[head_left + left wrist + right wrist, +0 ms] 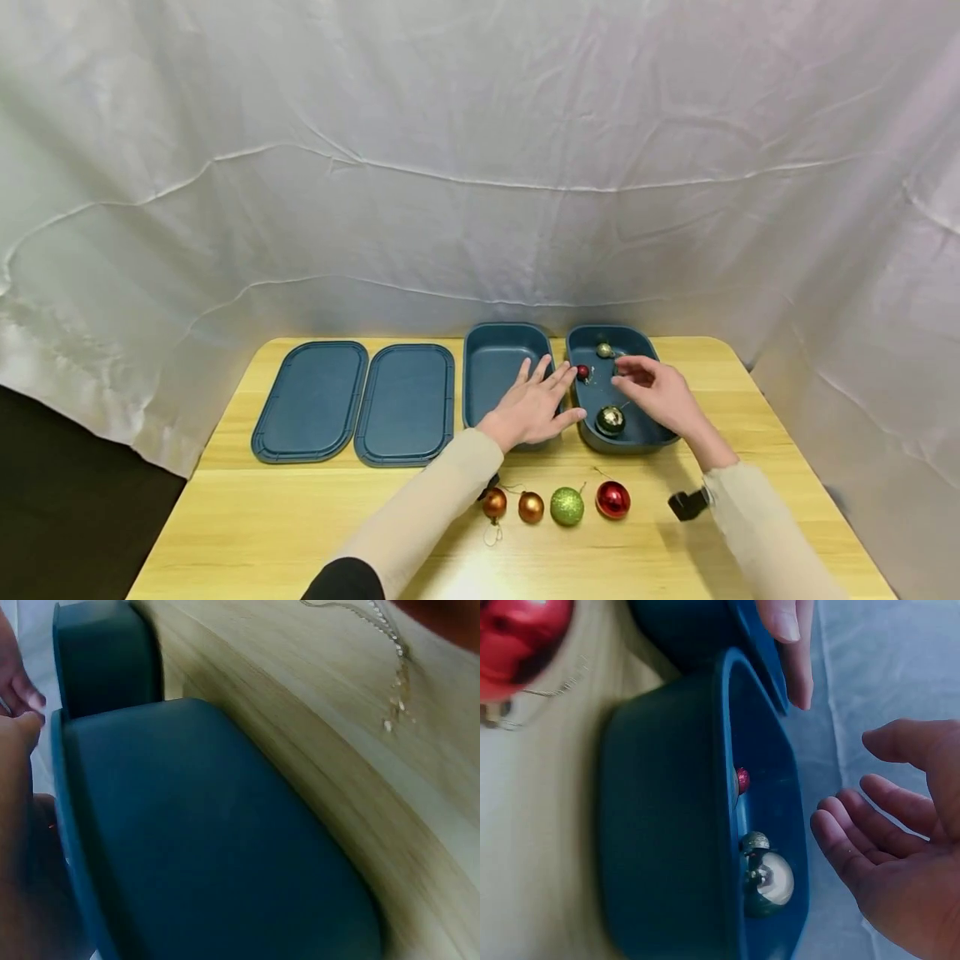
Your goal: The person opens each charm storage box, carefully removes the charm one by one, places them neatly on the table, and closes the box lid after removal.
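Note:
My left hand (pixel 536 406), fingers straight and spread, hovers over the right side of the left blue box (pixel 491 383), its fingertips near the neighbouring box. Above the right blue box (pixel 592 440) is my right hand (pixel 660 393), fingers loosely bent and apart; the right wrist view shows nothing between them. Inside that box lie a shiny dark green bauble (pixel 610 421), a small red bauble (pixel 582 372) and a small pale gold bauble (pixel 604 350). Part of the box floor is hidden behind the right hand.
Across the table front lie two copper baubles (pixel 531 507), a glittery green bauble (pixel 567 507) and a shiny red bauble (pixel 612 499). Two flat blue lids (pixel 311 400) rest side by side at left. A pale curtain (pixel 480 233) hangs behind the table.

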### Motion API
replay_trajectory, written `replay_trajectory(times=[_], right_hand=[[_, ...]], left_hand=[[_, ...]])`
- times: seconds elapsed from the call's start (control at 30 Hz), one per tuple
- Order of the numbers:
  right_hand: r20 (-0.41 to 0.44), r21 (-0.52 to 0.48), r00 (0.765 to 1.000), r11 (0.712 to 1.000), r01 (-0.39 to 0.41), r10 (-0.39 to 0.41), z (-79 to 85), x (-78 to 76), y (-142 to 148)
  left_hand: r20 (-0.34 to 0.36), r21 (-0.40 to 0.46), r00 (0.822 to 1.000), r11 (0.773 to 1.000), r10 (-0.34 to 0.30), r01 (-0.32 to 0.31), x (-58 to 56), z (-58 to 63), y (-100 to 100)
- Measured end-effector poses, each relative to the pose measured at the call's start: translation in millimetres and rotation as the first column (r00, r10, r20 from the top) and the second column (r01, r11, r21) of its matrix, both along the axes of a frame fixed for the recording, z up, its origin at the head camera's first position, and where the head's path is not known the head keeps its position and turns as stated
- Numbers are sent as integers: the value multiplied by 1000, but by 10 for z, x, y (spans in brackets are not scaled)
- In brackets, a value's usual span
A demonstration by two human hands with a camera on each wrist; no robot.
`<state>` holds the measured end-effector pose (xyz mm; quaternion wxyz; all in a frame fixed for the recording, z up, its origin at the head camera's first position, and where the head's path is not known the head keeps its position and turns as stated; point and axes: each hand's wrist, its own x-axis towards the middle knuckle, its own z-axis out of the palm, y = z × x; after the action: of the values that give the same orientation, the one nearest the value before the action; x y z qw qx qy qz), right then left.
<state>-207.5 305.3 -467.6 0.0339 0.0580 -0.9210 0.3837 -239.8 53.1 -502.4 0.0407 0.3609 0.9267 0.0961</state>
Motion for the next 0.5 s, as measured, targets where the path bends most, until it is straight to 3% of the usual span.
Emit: replay_trajectory(times=[0.2,0.5], right_hand=[[17,44,999,999,-32,32,-72,-334,-64],[93,101,995,993,-58,48,-287,-617,-150]], left_hand=[[-11,-62,999,998,33,-34,-29,-62,82],[-59,-96,998,995,30,-35,-39,-72,142]])
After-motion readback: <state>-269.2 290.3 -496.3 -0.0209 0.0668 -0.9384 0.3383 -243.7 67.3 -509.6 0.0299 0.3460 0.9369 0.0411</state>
